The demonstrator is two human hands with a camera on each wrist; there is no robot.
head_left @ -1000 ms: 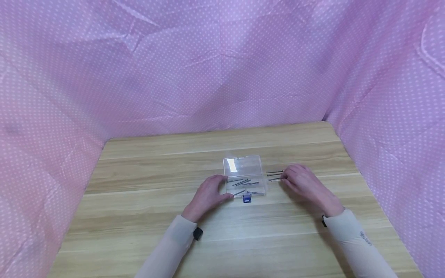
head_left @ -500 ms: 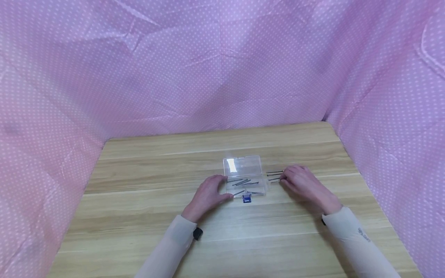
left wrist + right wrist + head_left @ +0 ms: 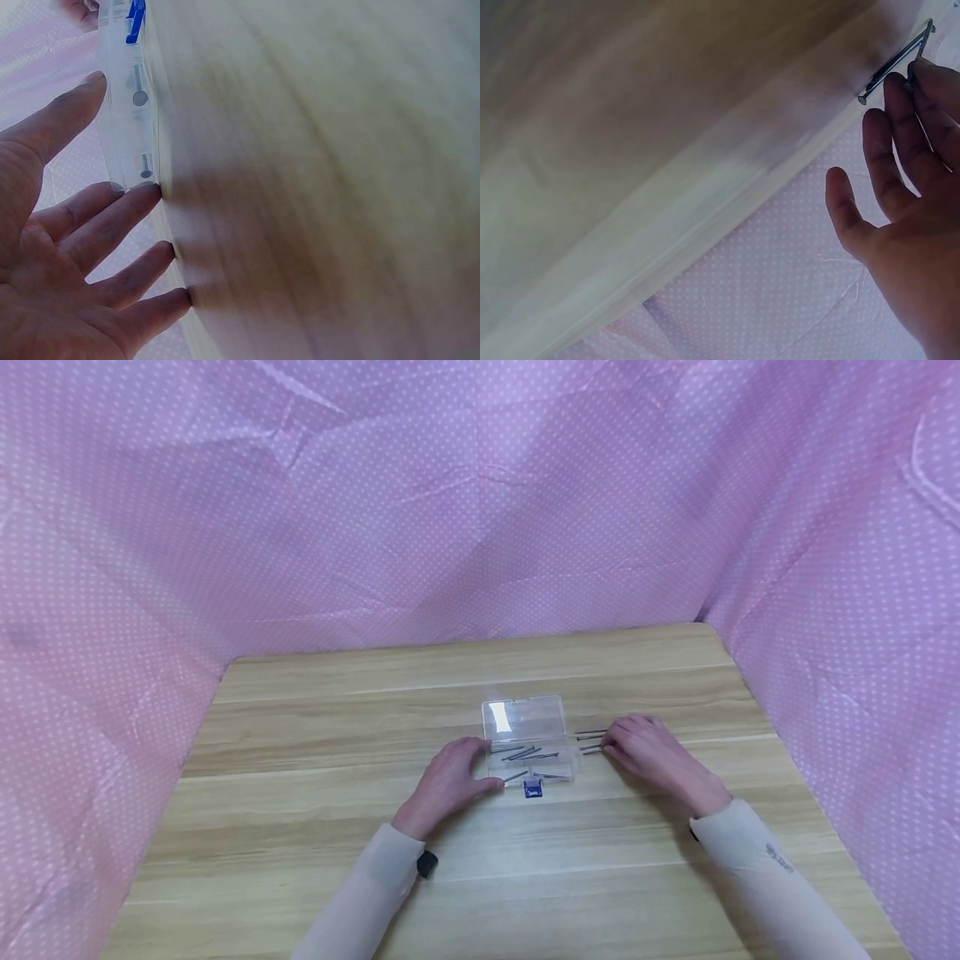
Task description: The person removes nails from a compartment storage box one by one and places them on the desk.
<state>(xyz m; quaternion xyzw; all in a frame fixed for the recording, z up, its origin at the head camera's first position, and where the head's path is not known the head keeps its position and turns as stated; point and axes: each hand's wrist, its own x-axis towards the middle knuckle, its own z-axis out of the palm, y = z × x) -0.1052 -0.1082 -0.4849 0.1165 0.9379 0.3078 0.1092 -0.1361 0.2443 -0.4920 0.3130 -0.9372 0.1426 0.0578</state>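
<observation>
While its thumb and forefinger pinch a steel nail (image 3: 924, 42), the right hand (image 3: 643, 750) stays low at the worktop's surface, a narrow grip with the other fingers apart. Just beyond those fingertips, a few loose nails (image 3: 588, 732) lie roughly side by side, between the hand and a clear plastic box (image 3: 567, 767); their far ends are partly hidden by the fingers.

The left hand (image 3: 447, 781) has a wide grip, thumb and fingers spread and touching the left end of the box. More nails (image 3: 521, 753) lie inside the tray at differing angles. Its transparent lid (image 3: 534, 720) is folded open on the far side, bearing a bright reflection, and a blue latch (image 3: 532, 788) sits at the near edge.

Around them spreads the wood-grain worktop (image 3: 337, 710), with pink, white-dotted cloth (image 3: 360, 485) behind and on both sides. Pale sleeves (image 3: 363, 881) cover the person's forearms.
</observation>
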